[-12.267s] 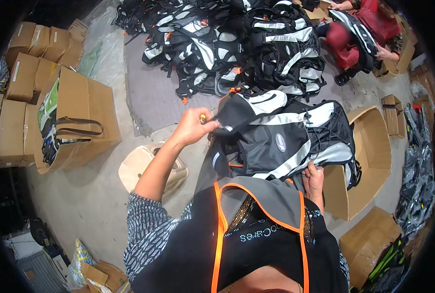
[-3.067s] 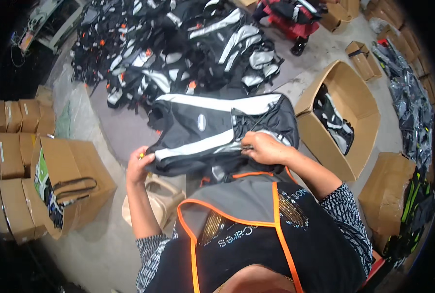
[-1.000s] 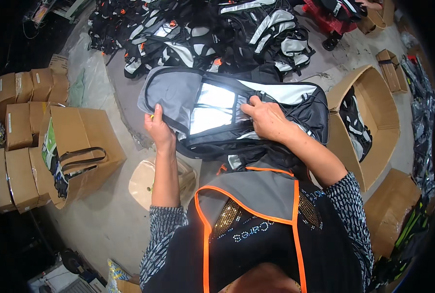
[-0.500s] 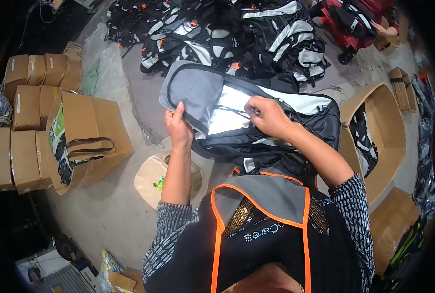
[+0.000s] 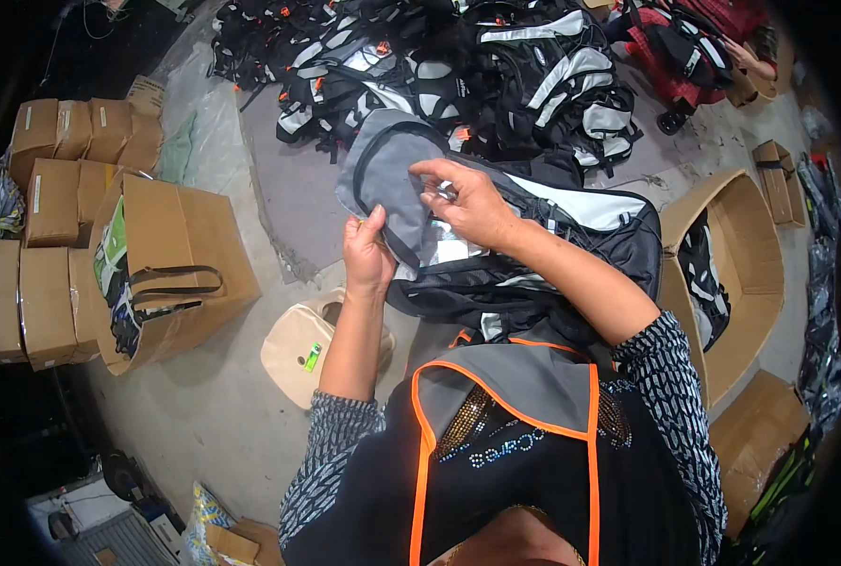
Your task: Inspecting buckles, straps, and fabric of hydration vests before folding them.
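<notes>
A black, grey and white backpack [image 5: 590, 212] lies across my lap, its grey top flap [image 5: 397, 170] turned outward to the left. My left hand [image 5: 370, 253] grips the near edge of that flap, thumb on top and fingers beneath. Just over the flap's right side is my right hand [image 5: 477, 206], its index finger stretched toward the fabric. Its other fingers are curled round something small with a metallic glint, too small to make out. Between the hands, part of a shiny silver lining [image 5: 453, 247] shows at the bag's mouth.
More backpacks [image 5: 562, 85] are heaped on a grey sheet ahead. An open carton [image 5: 755, 274] holding a bag stands at right, another open carton [image 5: 189, 245] at left, near stacked boxes [image 5: 52, 203]. A beige stool [image 5: 288, 344] is by my left forearm. Another person's hand [image 5: 749, 61] holds a bag far right.
My right hand has moved left and up from the silver lining to the grey flap, its index finger now extended. My left hand has shifted slightly right, with the flap tilting along.
</notes>
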The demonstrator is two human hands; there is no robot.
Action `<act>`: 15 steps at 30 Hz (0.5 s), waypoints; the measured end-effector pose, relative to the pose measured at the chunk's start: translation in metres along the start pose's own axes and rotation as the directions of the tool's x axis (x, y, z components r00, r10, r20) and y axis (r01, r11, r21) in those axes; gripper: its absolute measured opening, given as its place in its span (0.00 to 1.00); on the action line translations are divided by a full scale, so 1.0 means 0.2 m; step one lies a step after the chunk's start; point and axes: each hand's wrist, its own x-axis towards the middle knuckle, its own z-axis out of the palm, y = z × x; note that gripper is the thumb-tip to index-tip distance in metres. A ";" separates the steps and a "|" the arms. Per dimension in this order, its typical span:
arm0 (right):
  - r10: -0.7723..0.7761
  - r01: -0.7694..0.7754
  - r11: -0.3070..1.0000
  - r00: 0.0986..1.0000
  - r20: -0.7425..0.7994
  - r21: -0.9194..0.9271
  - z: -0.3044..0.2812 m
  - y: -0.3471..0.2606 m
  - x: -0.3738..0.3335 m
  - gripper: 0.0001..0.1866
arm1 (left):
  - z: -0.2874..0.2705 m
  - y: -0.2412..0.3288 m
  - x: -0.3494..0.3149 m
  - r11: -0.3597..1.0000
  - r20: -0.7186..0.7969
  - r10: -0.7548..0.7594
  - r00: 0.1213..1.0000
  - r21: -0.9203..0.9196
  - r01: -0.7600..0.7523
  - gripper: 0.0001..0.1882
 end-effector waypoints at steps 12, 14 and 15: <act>-0.239 0.214 0.878 0.971 -0.004 -0.428 -0.03 0.01 0.00 0.13 | 0.09 -0.07 -0.04 0.984 0.050 0.047 0.998 0.168 -0.055 0.13; -0.283 0.224 0.835 0.958 -0.044 -0.502 -0.06 0.07 0.02 0.13 | 0.10 -0.06 -0.05 0.979 0.032 0.063 0.998 0.190 -0.068 0.12; -0.304 0.185 0.791 0.946 -0.112 -0.583 -0.11 0.18 0.05 0.11 | 0.11 -0.06 -0.04 0.974 0.016 0.078 0.997 0.210 -0.080 0.11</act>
